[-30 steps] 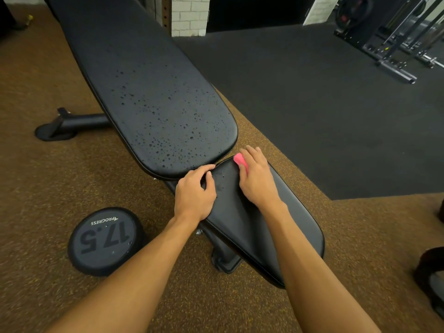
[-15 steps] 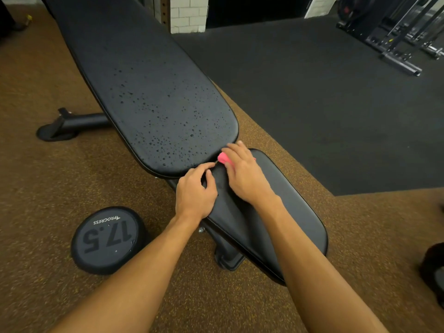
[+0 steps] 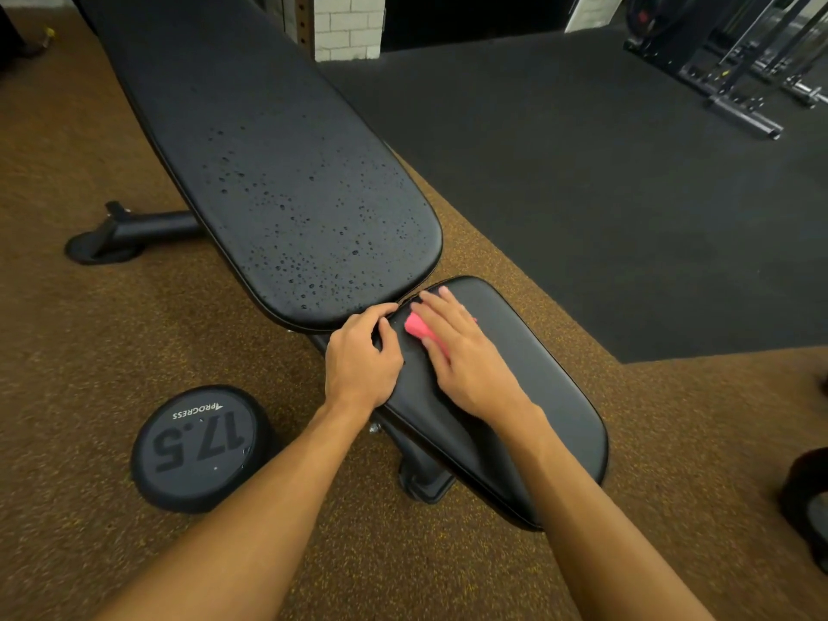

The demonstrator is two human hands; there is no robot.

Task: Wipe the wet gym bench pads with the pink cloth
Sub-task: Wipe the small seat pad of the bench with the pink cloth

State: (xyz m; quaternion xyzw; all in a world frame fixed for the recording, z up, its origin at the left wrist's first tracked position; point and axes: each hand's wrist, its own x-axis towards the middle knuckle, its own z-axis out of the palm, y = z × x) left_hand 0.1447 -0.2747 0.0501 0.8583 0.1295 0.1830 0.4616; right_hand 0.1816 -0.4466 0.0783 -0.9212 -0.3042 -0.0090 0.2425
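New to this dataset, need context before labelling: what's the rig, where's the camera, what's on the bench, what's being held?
No machine: a person works with bare hands. The one picture comes from a wide-angle camera worn on the head, looking forward and down at them. In front is a black gym bench: a long back pad dotted with water drops and a shorter seat pad. The right hand presses a pink cloth flat onto the seat pad, fingers straight. The left hand curls its fingers over that pad's end, at the gap between the pads. On the brown floor to the left sits a dumbbell marked 17.5.
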